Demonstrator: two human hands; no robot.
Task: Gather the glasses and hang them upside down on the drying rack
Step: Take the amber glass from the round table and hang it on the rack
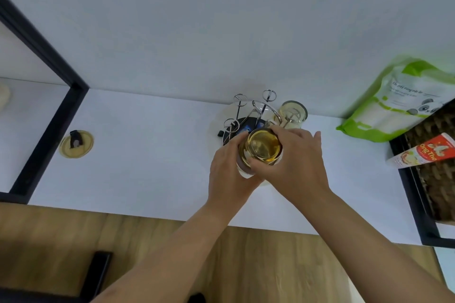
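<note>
An amber-tinted glass point(261, 149) is held upside down, its round base facing up toward the camera, directly over the near side of the drying rack point(248, 118). Both hands grip it at once. The left hand point(227, 174) wraps the glass from the left and below, its fingers point(240, 136) curled closed around the wall. The right hand point(295, 160) comes in from the right, thumb across the near edge of the base and fingers point(283, 130) closed around the far side, with one finger stretched out loose toward the right.

The rack is a chrome wire stand on a dark round base, with upright prongs ending in small rings; three of these rings stand bare at the back and left. A second glass point(293, 114) already hangs upside down on a prong at the rack's right rear, just beyond the right hand.

The rack stands on a white surface point(147, 155) against a white wall. Well off to the left a round yellowish lid point(76, 144) with a dark tab lies flat. At the far right a green and white pouch point(398, 103) leans against the wall beside a woven basket point(438, 179), with a red and white tube point(421, 151) lying over the basket's edge.
</note>
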